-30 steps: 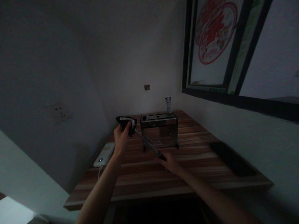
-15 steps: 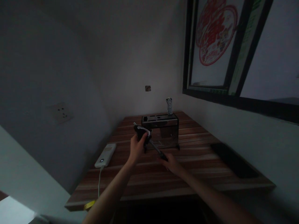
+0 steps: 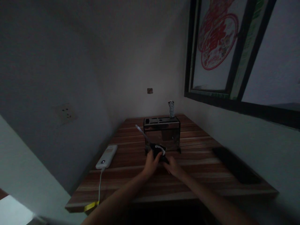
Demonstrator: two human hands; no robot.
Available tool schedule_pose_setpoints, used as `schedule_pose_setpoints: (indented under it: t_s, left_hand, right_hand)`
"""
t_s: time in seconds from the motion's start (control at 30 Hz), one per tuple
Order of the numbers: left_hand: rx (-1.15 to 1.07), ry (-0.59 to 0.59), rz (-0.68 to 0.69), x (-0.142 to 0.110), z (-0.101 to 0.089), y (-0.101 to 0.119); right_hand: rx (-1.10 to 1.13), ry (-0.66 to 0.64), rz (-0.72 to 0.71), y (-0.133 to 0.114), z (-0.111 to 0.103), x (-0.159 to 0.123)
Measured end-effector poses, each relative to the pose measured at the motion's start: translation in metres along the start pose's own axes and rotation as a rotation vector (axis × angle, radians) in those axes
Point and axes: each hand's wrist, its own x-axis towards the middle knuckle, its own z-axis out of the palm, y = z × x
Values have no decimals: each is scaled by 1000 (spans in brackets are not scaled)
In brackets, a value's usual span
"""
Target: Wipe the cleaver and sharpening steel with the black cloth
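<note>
My left hand (image 3: 151, 163) is closed round a black cloth (image 3: 157, 149) with a white stripe, wrapped about a long thin tool (image 3: 143, 133). The tool's slim metal shaft sticks out of the cloth up to the left, ending in a pale tip. My right hand (image 3: 173, 166) grips its black handle (image 3: 164, 159), close beside the cloth. Dim light hides the tool's exact kind. Just behind my hands stands a rack (image 3: 161, 123) with a slotted metal top and see-through front. A silver patterned handle (image 3: 171, 108) rises from its right rear.
A white power bank (image 3: 107, 157) with a white cable (image 3: 99, 187) lies on the left of the striped wooden table (image 3: 197, 168). On the right lies a flat black object (image 3: 235, 164). Walls close in on both sides. A yellow piece (image 3: 91, 206) touches the front left edge.
My left hand and the cloth have slid down the shaft to the right, from near the tip to beside the handle, baring the shaft. My right hand has barely moved.
</note>
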Motion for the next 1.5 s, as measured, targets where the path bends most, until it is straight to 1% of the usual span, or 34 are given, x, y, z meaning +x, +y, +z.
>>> schedule_pose_setpoints:
  t_s: [0.17,0.33,0.47,0.67,0.77,0.9,0.97,1.07,1.13,1.23,1.3,1.37,1.43,1.5]
  left_hand:
    - [-23,9,-8,-3,-3,-4]
    - [-28,14,-4,-2,-2,1]
    - [-35,-4,-26,-2,-3,6]
    - [-57,-24,-23,1,-3,3]
    - [-109,5,-72,6,-8,3]
    - [-203,62,-139,10,-14,7]
    - [-236,74,-152,10,-14,8]
    - [-245,66,-147,10,-12,8]
    - [-227,41,-144,9,-9,5]
    - [-180,-26,-153,9,-4,-1]
    - [-165,-72,-170,9,-1,-6]
    - [-181,-101,-202,9,2,-10]
    - [-220,-111,-246,9,4,-14]
    - [-282,-97,-290,10,5,-17]
  right_hand:
    - [-14,-16,-29,1,0,0]
    - [-46,-4,-66,3,0,1]
    - [-84,6,-82,0,-3,1]
    - [-122,21,-147,0,-8,1]
    - [-130,24,-169,-3,-13,0]
    - [-144,-16,-173,-13,-20,-2]
    - [-170,12,-170,-15,-26,-4]
    - [-240,84,-123,-14,-40,-8]
    - [-315,122,-72,-16,-53,-10]
    - [-427,171,-37,-28,-78,-13]
    - [-481,236,-52,-44,-97,-13]
    - [-541,264,-102,-65,-119,-11]
    - [-638,254,-167,-89,-142,-6]
    - [-775,296,-230,-114,-166,3]
